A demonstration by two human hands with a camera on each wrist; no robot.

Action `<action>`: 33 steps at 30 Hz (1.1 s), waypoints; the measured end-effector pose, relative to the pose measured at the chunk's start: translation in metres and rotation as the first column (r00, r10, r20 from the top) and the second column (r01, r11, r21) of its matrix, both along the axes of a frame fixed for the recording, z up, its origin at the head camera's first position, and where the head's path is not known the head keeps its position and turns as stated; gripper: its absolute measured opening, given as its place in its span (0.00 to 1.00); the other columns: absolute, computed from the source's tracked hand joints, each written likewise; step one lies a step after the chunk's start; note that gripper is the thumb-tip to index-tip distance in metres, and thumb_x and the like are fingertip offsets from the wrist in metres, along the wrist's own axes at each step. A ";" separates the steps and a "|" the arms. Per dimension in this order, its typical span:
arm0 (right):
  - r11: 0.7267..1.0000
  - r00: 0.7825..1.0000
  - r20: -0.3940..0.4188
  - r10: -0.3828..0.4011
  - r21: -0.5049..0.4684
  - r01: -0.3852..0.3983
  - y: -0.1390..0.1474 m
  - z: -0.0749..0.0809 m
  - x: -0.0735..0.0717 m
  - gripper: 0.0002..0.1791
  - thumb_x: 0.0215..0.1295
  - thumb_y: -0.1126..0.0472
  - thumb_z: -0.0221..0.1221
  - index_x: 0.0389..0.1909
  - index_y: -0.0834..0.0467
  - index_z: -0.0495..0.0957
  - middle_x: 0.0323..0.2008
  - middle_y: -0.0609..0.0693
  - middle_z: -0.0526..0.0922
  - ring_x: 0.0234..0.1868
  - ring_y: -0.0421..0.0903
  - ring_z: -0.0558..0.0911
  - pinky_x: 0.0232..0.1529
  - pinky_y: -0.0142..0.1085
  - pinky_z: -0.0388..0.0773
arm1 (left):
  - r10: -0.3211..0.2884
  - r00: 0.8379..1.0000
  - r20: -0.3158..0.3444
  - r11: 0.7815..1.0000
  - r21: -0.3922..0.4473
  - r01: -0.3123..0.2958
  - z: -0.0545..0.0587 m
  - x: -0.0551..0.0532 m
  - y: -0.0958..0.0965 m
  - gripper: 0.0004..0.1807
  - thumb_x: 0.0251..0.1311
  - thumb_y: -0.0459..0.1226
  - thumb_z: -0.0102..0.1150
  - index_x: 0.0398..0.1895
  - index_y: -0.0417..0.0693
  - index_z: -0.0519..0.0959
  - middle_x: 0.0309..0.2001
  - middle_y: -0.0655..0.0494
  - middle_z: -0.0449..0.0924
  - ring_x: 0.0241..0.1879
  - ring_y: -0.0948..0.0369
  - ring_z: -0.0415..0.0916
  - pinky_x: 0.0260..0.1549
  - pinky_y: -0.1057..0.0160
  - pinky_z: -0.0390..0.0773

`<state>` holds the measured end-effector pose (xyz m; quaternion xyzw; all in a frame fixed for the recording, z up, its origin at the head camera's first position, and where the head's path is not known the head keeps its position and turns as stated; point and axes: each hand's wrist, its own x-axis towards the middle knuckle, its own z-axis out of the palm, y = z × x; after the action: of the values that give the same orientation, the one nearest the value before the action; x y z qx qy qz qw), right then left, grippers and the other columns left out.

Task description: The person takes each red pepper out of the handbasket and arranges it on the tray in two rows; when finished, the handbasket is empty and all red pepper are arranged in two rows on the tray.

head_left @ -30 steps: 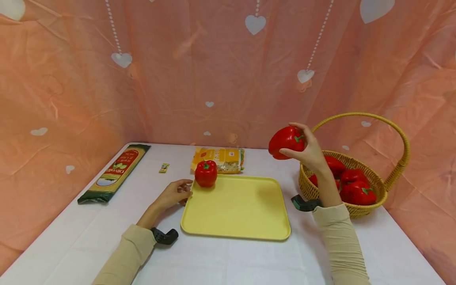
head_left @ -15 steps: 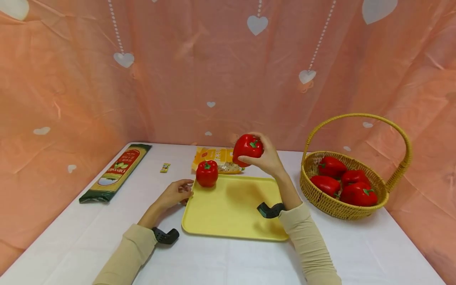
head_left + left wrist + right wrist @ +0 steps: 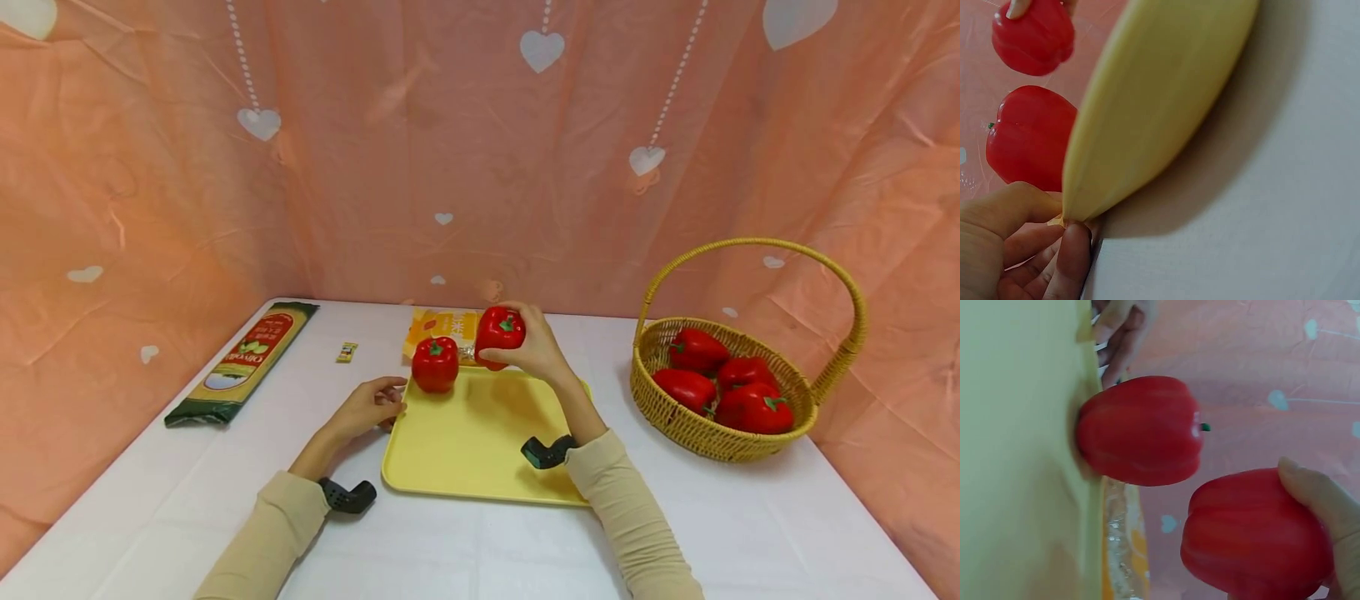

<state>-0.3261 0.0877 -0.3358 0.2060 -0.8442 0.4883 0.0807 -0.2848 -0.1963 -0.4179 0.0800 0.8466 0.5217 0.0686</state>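
A red bell pepper (image 3: 495,335) is gripped by my right hand (image 3: 538,346), held above the back part of a yellow tray (image 3: 465,454). Its green stem faces me in the head view. Another red bell pepper (image 3: 435,367) stands upright in the tray's back left corner, left of the held one. My left hand (image 3: 367,408) pinches the tray's left edge near that corner; the left wrist view shows its thumb (image 3: 1075,259) and fingers on both sides of the rim. Some right-hand fingers are hidden behind the pepper.
A wicker basket (image 3: 678,429) with several red peppers stands at the right, its tall handle arching up. Behind the tray lies a yellow food bag (image 3: 453,323). A long green-and-gold packet (image 3: 251,358) and a tiny yellow packet (image 3: 347,352) lie to the left.
My right hand has carried the bell pepper left from beside the basket to over the tray, and lower. My left hand has stayed at the tray's edge.
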 end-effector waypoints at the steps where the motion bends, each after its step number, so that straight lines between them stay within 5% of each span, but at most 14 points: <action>1: 1.000 1.000 0.005 -0.001 0.007 0.001 0.000 -0.002 -0.001 0.40 0.45 0.57 0.71 0.61 0.55 0.64 0.57 0.56 0.64 0.57 0.56 0.68 0.51 0.50 0.75 | -0.001 1.000 -0.002 1.000 0.000 0.001 0.000 0.000 0.000 0.27 0.59 0.31 0.57 0.62 0.34 0.65 0.40 0.44 0.72 0.27 0.59 0.73 0.27 0.63 0.80; 13: 0.987 0.996 0.079 -0.029 0.159 0.016 -0.003 -0.026 -0.012 0.44 0.40 0.54 0.74 0.60 0.59 0.65 0.54 0.59 0.66 0.54 0.56 0.70 0.51 0.49 0.75 | -0.014 1.000 -0.014 1.000 0.009 0.014 -0.001 0.000 0.000 0.27 0.57 0.30 0.57 0.60 0.31 0.66 0.37 0.45 0.71 0.27 0.60 0.72 0.26 0.65 0.79; 33: 0.979 0.999 0.047 -0.011 0.206 0.001 -0.006 -0.043 -0.016 0.43 0.39 0.54 0.75 0.58 0.59 0.66 0.51 0.60 0.66 0.54 0.55 0.67 0.52 0.50 0.73 | 0.002 1.000 -0.016 1.000 -0.012 -0.002 0.001 0.001 0.001 0.26 0.58 0.30 0.57 0.61 0.32 0.66 0.38 0.45 0.72 0.27 0.59 0.72 0.26 0.64 0.80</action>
<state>-0.3420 0.0822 -0.3785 0.1990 -0.8925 0.4029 0.0404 -0.2840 -0.1952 -0.4171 0.0829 0.8503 0.5161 0.0620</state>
